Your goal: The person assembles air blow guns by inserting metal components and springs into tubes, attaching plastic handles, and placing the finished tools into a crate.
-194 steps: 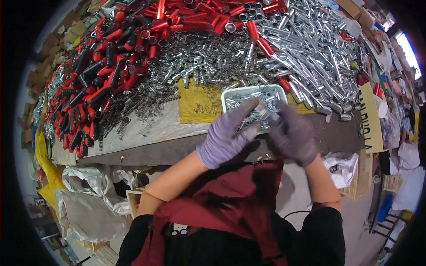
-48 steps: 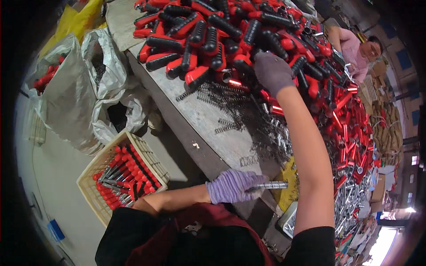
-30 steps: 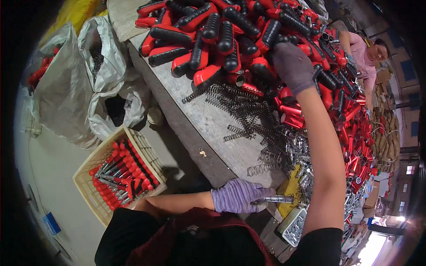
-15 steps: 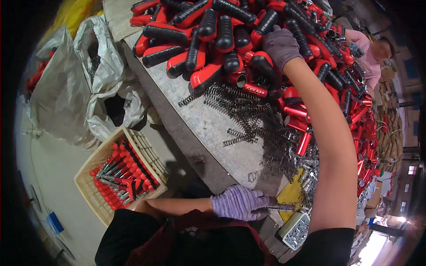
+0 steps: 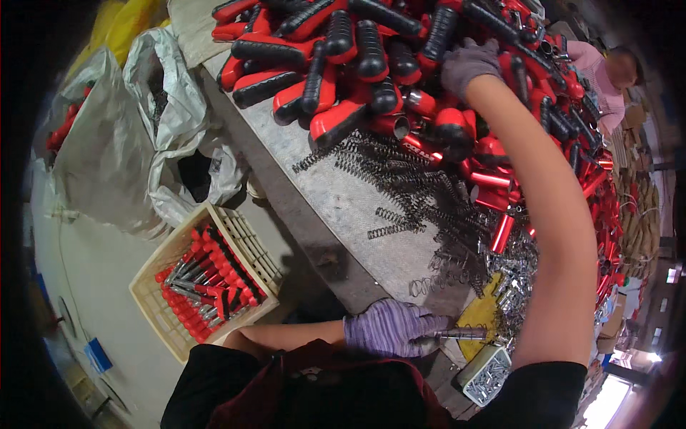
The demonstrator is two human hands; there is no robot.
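My left hand (image 5: 389, 327), in a purple-and-white striped glove, is closed on a metal rod with a coil spring (image 5: 463, 333). The rod points right, and its near end is hidden in my fingers. Farther off, my right hand (image 5: 468, 64), in a grey-purple glove, reaches into a heap of red-and-black handles (image 5: 370, 53). Its fingers are curled among them, and whatever lies under them is hidden. Loose dark springs (image 5: 389, 179) are spread on the bench below the heap. Shiny red tubes (image 5: 502, 234) lie beside my right forearm.
A cream crate (image 5: 246, 250) of red-and-metal parts stands left of the bench (image 5: 321, 193). White sacks (image 5: 107, 143) are behind it. A small tray (image 5: 486, 375) holds metal pins, near a yellow patch (image 5: 477, 318). A person in pink (image 5: 600, 79) is at the far right.
My right hand has shifted slightly right within the heap, and some handles near it have moved or turned. The left hand keeps its hold on the rod. The whole view has shifted slightly.
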